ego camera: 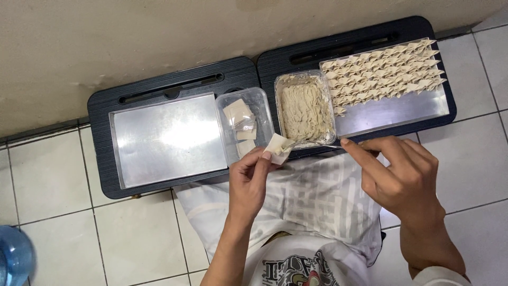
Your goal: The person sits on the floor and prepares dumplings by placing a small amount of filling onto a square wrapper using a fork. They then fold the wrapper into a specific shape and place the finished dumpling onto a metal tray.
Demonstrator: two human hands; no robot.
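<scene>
2 boards [159, 90] side by side at wall | left board: tray [169, 137], wrapper tub [244, 124] right of it | right board: filling tub [304, 108], dumpling tray [389, 87] right of it

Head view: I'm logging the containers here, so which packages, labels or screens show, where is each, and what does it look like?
No labels, signs or screens show, only two packages.
Clear plastic tub: centre, between the trays; rounded rectangle holding a few pale square wrappers.
Filling tub: just right of it; clear, rounded, packed with beige paste.
Shirt print: bottom edge, on the person's white shirt; dark graphic, partly cut off.
</scene>
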